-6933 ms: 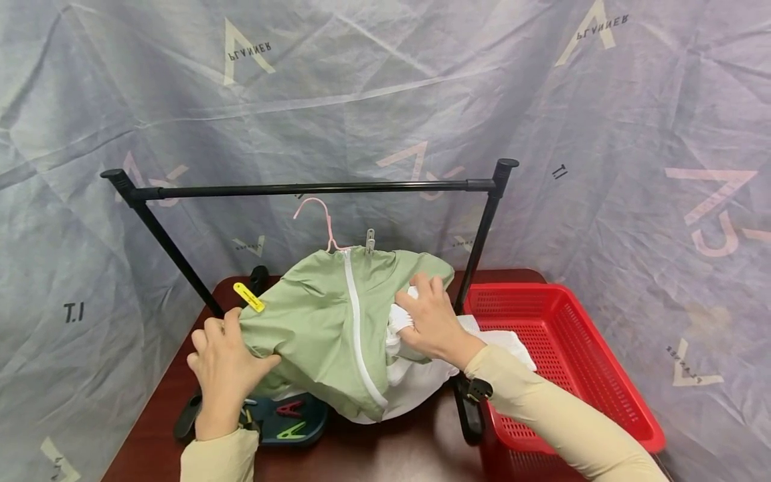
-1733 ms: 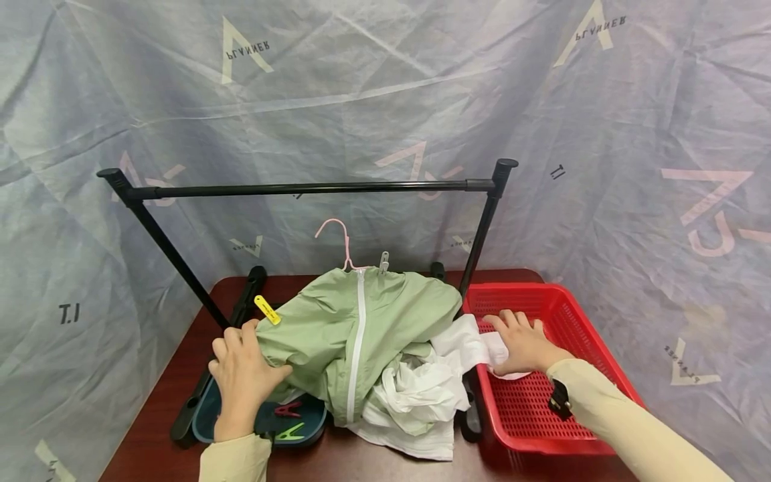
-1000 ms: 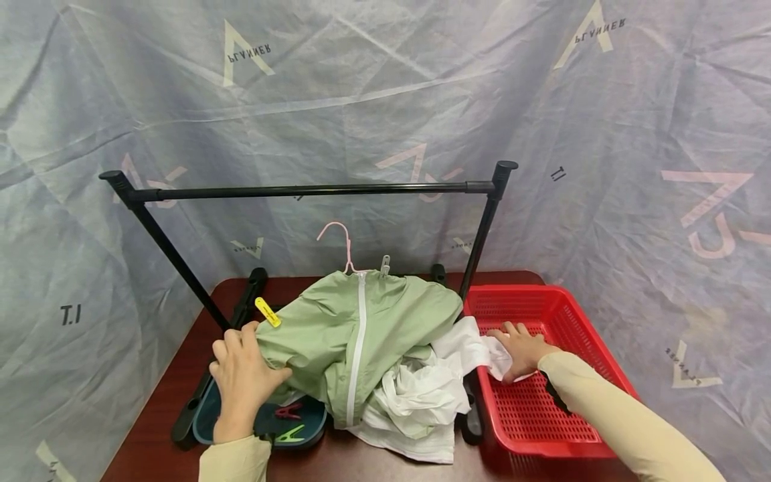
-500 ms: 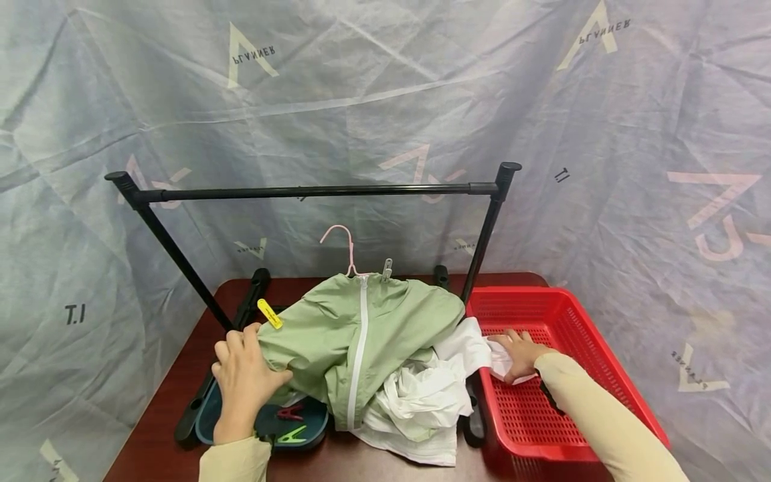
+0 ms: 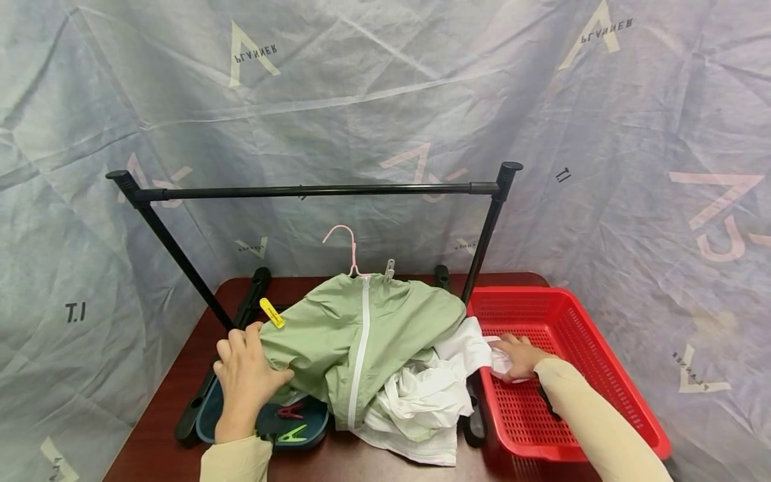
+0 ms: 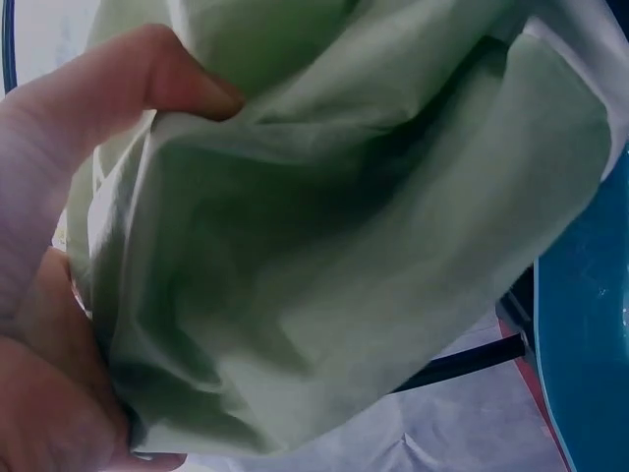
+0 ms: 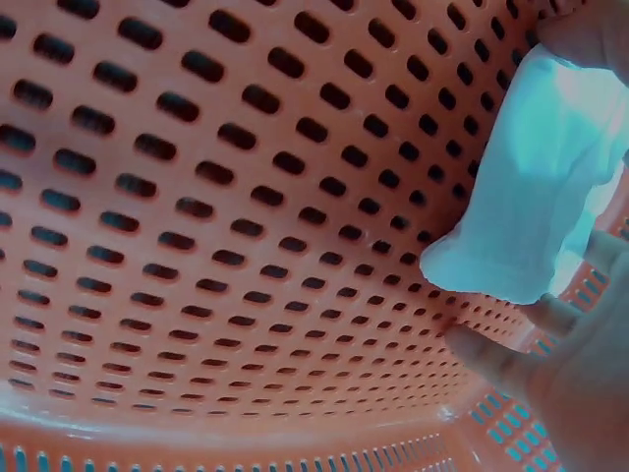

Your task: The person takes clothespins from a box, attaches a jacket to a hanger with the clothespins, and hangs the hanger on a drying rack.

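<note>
A green jacket [image 5: 325,321] with a white zip sits on a pink hanger [image 5: 353,251], its hook standing free below the rack bar. My left hand [image 5: 245,378] grips the jacket's left edge; in the left wrist view the thumb [image 6: 187,84] presses on bunched green fabric [image 6: 324,265]. White fabric [image 5: 424,395] spills from under the right side and reaches over the red basket's rim. My right hand [image 5: 519,357] holds the end of this white, sleeve-like piece inside the basket. In the right wrist view, thumb and fingers lie around the white fabric end [image 7: 531,187].
A black rack [image 5: 313,191] stands over the jacket. The red basket [image 5: 626,395] is at right. A blue tray [image 5: 313,435] with a red and a green clothespin lies at lower left. A yellow clip [image 5: 272,312] and a grey clip [image 5: 389,269] are on the jacket.
My right hand has moved from the jacket's front to the basket, and the white fabric now stretches there. The jacket and hanger have lowered and shifted right. Little differs over the last second.
</note>
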`<action>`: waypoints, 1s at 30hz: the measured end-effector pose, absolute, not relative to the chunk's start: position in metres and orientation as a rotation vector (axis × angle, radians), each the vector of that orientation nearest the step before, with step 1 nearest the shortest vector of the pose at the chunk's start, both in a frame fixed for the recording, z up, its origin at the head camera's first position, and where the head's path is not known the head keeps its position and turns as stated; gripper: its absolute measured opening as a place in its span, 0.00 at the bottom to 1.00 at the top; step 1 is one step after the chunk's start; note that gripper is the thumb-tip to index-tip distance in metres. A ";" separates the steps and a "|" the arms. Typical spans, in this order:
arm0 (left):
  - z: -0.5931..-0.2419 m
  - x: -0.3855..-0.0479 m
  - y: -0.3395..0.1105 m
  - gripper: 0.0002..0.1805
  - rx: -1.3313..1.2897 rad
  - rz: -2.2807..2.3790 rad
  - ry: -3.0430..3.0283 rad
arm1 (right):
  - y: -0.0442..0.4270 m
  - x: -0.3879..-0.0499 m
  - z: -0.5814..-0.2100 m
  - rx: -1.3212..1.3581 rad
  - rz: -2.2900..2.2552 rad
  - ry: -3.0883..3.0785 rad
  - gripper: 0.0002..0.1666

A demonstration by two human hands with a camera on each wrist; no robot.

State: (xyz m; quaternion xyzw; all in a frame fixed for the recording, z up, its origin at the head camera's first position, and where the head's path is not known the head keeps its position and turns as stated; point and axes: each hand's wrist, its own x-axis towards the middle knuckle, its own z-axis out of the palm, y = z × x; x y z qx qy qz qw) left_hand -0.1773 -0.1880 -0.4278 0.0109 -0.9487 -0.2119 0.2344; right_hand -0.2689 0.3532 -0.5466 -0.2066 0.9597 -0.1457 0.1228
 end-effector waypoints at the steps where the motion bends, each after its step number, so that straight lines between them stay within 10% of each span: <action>1: -0.427 -0.177 -0.188 0.55 0.030 -0.584 -2.605 | 0.352 -0.269 -0.547 -0.611 -0.426 2.801 0.47; 18: -0.429 -0.181 -0.190 0.55 0.040 -0.604 -2.625 | 0.352 -0.276 -0.545 -1.021 -0.349 2.907 0.11; 30: -0.427 -0.180 -0.190 0.55 0.039 -0.602 -2.638 | 0.363 -0.278 -0.527 -1.121 -0.214 3.059 0.07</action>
